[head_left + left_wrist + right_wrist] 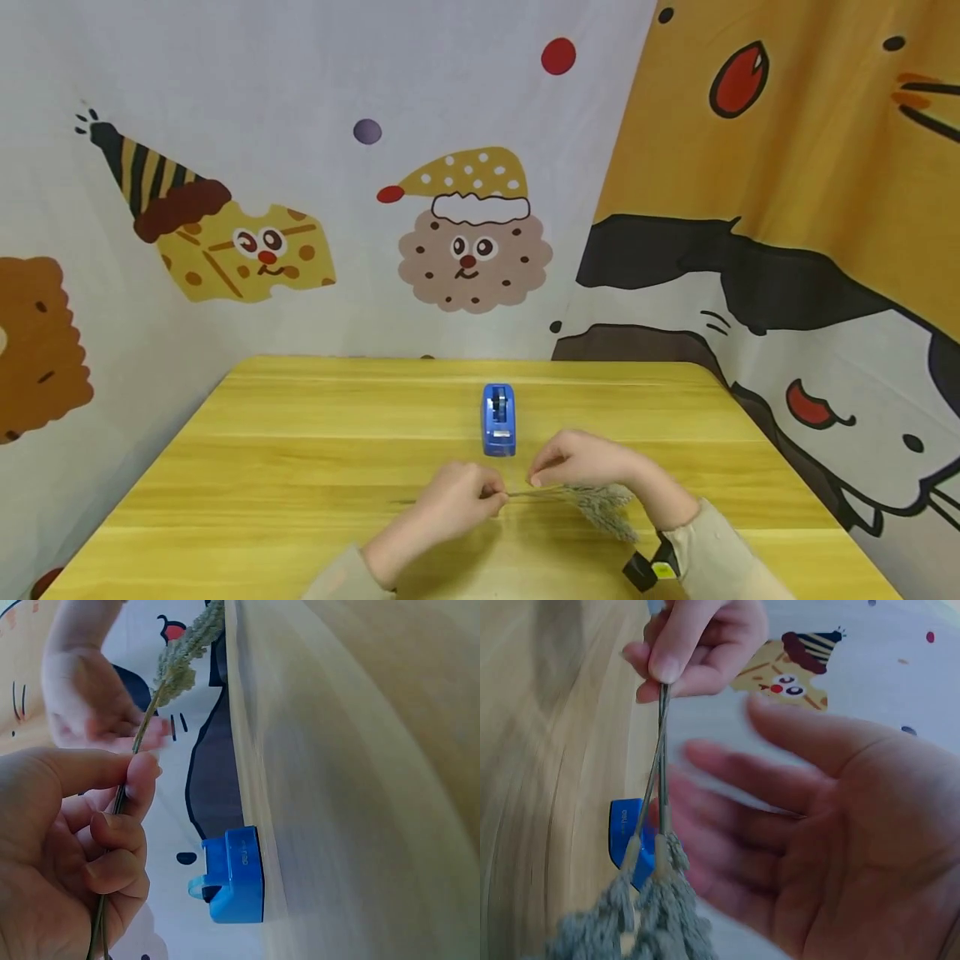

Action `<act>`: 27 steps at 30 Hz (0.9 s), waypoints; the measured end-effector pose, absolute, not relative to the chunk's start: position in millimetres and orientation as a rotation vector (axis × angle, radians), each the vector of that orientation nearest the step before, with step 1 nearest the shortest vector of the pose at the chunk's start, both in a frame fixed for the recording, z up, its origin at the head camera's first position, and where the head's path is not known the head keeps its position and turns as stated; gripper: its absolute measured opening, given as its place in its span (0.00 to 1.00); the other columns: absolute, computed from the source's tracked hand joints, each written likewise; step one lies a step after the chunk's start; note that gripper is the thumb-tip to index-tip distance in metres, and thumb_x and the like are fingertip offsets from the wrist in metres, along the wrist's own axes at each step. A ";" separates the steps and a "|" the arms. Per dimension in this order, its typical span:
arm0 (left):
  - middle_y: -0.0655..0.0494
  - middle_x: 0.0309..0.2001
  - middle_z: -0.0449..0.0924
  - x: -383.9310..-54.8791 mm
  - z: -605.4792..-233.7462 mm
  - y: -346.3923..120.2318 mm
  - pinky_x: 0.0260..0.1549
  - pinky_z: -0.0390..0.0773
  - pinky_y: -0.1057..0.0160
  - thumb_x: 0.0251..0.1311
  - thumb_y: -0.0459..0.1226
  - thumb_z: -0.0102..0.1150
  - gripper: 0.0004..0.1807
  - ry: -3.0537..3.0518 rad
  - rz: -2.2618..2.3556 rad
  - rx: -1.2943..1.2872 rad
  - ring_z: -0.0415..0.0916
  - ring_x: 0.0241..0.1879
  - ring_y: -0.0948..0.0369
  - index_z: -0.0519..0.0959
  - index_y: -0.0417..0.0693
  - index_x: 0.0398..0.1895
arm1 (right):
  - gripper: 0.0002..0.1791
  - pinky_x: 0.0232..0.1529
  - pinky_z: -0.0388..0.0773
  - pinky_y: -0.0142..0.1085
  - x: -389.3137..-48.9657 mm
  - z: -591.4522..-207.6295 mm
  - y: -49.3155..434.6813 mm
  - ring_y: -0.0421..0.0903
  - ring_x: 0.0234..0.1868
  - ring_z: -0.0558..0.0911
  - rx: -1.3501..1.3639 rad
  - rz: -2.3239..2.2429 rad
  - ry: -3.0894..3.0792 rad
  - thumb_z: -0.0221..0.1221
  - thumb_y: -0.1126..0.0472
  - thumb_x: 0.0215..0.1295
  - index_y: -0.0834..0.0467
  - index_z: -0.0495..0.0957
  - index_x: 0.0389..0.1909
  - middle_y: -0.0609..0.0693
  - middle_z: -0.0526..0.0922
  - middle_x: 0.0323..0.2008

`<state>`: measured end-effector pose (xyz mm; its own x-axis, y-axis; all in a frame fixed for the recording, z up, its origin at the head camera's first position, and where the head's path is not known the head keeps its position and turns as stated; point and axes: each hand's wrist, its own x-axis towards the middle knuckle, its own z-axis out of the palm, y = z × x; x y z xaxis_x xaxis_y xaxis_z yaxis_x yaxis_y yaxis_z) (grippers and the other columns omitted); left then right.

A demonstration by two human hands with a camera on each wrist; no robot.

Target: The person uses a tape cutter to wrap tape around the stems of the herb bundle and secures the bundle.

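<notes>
Stems (663,780) sit pinched in the left hand (461,498), right hand (577,460) loose, empty, between the table's side edges (171,454).

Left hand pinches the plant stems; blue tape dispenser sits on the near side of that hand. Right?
Position is wrong: the blue tape dispenser sits beyond the left hand, per the head view. That hand does pinch the plant stems.

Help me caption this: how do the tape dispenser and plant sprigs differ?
The tape dispenser is blue, the plant sprigs grey-green. The dispenser is compact; the sprigs have long, thin stems. The dispenser stands on the table; the left hand pinches the sprigs. All three views show both.
</notes>
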<state>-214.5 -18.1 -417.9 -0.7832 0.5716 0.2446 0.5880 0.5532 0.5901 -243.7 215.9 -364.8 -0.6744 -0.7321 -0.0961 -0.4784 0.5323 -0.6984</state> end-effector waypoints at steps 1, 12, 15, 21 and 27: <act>0.71 0.21 0.76 -215.0 -418.8 -17.0 0.22 0.72 0.75 0.60 0.37 0.64 0.05 -2.750 -1.043 -1.031 0.68 0.19 0.75 0.85 0.48 0.28 | 0.11 0.27 0.73 0.27 -247.5 -367.9 215.2 0.35 0.21 0.72 -1.013 -0.870 2.375 0.59 0.57 0.68 0.59 0.86 0.38 0.44 0.82 0.25; 0.70 0.22 0.76 -219.9 -418.1 -19.7 0.25 0.73 0.74 0.59 0.35 0.64 0.04 -2.752 -1.106 -1.062 0.69 0.21 0.74 0.84 0.47 0.27 | 0.11 0.35 0.83 0.42 -264.5 -391.8 207.1 0.48 0.27 0.85 -1.003 -0.925 2.112 0.58 0.66 0.66 0.69 0.84 0.33 0.56 0.86 0.26; 0.71 0.21 0.76 -220.4 -416.7 -20.3 0.25 0.74 0.74 0.59 0.35 0.63 0.04 -2.779 -1.103 -1.081 0.70 0.21 0.74 0.84 0.47 0.27 | 0.09 0.30 0.83 0.46 -263.4 -394.5 207.3 0.48 0.22 0.84 -0.957 -0.956 2.095 0.59 0.67 0.64 0.69 0.84 0.30 0.54 0.85 0.21; 0.69 0.21 0.77 -224.5 -414.1 -25.8 0.20 0.70 0.73 0.64 0.35 0.58 0.07 -2.857 -1.176 -1.150 0.66 0.18 0.73 0.84 0.46 0.30 | 0.09 0.22 0.82 0.48 -260.0 -396.6 206.4 0.47 0.14 0.79 -0.948 -0.963 2.131 0.60 0.67 0.64 0.67 0.85 0.29 0.52 0.80 0.14; 0.67 0.21 0.78 -229.2 -408.0 -37.5 0.14 0.63 0.73 0.66 0.33 0.54 0.09 -2.934 -1.240 -1.192 0.61 0.15 0.72 0.84 0.44 0.31 | 0.08 0.17 0.78 0.34 -256.8 -393.4 203.4 0.42 0.12 0.75 -0.938 -0.973 2.170 0.61 0.67 0.63 0.66 0.87 0.31 0.50 0.79 0.13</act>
